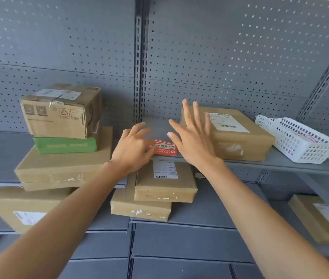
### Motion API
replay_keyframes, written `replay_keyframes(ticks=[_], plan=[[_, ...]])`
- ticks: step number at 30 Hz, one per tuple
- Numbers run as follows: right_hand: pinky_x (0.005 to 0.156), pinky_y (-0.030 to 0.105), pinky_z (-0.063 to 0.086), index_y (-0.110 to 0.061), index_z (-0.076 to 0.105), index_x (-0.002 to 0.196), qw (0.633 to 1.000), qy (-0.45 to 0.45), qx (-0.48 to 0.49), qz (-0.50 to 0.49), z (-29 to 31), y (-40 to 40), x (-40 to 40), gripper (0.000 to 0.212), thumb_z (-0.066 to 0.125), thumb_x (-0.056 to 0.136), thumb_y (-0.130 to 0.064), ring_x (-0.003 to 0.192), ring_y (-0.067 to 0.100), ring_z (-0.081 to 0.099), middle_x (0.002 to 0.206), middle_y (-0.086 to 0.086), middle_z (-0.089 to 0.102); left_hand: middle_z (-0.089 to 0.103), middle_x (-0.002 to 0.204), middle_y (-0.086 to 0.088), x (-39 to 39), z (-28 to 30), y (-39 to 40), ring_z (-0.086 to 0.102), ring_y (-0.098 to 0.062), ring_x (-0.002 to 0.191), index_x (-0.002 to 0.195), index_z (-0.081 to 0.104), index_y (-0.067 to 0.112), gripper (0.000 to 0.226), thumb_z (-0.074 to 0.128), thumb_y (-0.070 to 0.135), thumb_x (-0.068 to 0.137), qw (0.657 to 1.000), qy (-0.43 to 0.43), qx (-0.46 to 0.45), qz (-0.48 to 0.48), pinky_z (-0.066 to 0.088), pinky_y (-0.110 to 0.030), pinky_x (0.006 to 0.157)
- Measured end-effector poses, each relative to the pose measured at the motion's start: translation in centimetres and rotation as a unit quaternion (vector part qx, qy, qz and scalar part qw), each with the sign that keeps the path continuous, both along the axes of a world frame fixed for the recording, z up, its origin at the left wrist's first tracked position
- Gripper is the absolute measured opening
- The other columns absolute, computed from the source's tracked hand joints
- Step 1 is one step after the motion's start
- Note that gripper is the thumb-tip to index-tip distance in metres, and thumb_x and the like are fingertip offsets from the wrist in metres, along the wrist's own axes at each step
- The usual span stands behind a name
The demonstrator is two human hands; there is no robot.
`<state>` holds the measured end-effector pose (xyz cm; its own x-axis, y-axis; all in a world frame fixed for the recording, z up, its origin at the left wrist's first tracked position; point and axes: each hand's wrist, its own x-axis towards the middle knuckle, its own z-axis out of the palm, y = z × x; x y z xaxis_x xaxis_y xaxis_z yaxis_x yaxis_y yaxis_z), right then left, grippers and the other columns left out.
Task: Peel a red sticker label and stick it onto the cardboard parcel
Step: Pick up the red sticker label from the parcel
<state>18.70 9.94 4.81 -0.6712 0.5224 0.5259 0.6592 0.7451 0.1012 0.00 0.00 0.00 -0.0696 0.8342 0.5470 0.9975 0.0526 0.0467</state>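
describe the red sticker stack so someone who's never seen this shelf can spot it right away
Start at the grey shelf that carries the white basket at its right end. Near its front edge, between the two hands and just left of the flat parcel, lies the red sticker stack. It is the only red thing there, with white print.

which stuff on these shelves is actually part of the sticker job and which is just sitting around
Part of the job:
- red sticker labels on the shelf edge
- left hand, fingers on the labels
- right hand, open above the shelf
- cardboard parcel beside the right hand, the likely target

Just lying about:
- white basket
- green package
- taped box on top of it
- parcels on the lower shelf
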Motion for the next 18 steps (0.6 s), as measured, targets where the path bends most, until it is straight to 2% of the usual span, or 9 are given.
replay_keyframes(ticks=[4,9,14,18], plan=[[0.121,0.068,0.003,-0.028,0.07,0.125,0.999,-0.027,0.024,-0.006,-0.6,-0.6,-0.1,0.041,0.044,0.103,-0.051,0.157,0.038,-0.005,0.172,0.012,0.002,0.064,0.139,-0.005,0.1,-1.3,-0.8,0.043,-0.034,0.142,0.111,0.078,0.019,0.035,0.06,0.047,0.099,1.0,0.008,-0.012,-0.016,0.04,-0.054,0.104],[0.122,0.066,0.001,-0.026,0.075,0.107,1.0,-0.018,0.017,-0.006,-0.9,-0.6,-0.1,0.035,0.046,0.104,-0.046,0.157,0.038,-0.007,0.171,0.012,0.007,0.071,0.126,-0.003,-0.4,-1.6,-1.8,0.058,-0.035,0.127,0.109,0.078,0.018,0.048,0.058,0.057,0.089,0.998,0.056,0.01,-0.038,0.042,-0.054,0.098],[0.122,0.065,0.001,-0.024,0.074,0.111,1.0,0.005,0.013,0.01,-0.9,-1.0,-0.1,0.03,0.049,0.104,-0.039,0.157,0.038,-0.004,0.17,0.013,0.013,0.077,0.104,-0.002,-0.7,-1.9,-2.5,0.068,-0.031,0.105,0.1,0.078,0.016,0.033,0.057,0.039,0.09,0.994,0.063,0.062,-0.067,0.045,-0.045,0.085],[0.122,0.065,0.003,-0.023,0.073,0.117,1.0,0.021,0.007,0.019,-0.8,-1.4,-0.1,0.028,0.052,0.103,-0.034,0.158,0.037,-0.002,0.169,0.014,0.017,0.077,0.09,-0.001,-0.6,-1.7,-2.7,0.07,-0.028,0.087,0.094,0.079,0.016,0.034,0.05,0.036,0.093,0.993,0.043,0.075,-0.081,0.049,-0.042,0.078]])
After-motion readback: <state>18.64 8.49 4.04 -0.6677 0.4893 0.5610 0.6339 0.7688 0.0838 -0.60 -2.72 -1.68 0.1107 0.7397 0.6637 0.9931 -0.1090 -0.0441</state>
